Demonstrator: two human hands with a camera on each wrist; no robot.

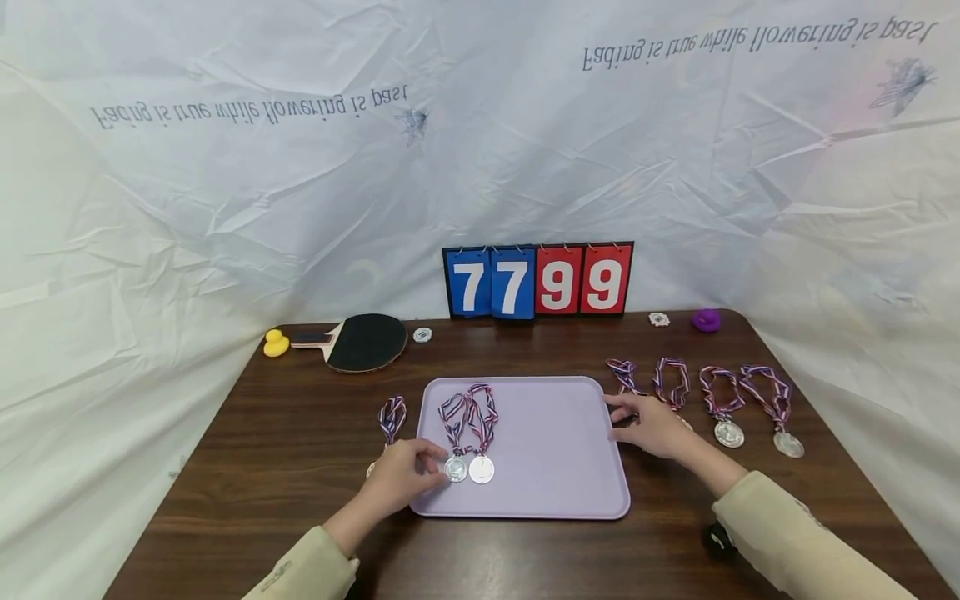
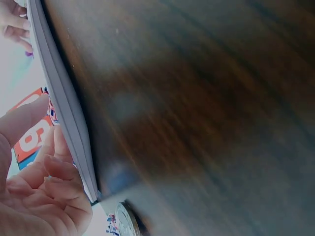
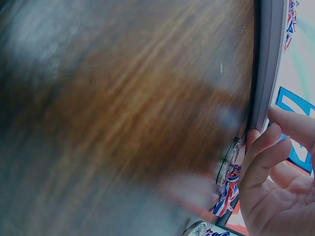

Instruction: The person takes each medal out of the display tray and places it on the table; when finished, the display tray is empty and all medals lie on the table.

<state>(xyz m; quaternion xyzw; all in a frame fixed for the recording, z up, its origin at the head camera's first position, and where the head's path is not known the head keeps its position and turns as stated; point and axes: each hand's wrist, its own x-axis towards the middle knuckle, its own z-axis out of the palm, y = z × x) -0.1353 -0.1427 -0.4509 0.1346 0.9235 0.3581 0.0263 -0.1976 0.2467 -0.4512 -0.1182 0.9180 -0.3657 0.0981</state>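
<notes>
A lilac tray lies on the dark wooden table with two silver medals on its left part, their striped ribbons stretching toward the back. Over the tray's left rim is my left hand, fingers loosely bent, thumb and fingertips close beside the left medal. In the left wrist view that hand has its lower fingers at the tray's outer side. My right hand touches the right rim with its fingertips; the right wrist view shows the thumb at the rim's edge.
Another medal's ribbon shows behind my left hand. Several medals lie to the right, some partly hidden by my right hand. Along the back are a yellow duck, table tennis bat, white chips, scoreboard and purple duck.
</notes>
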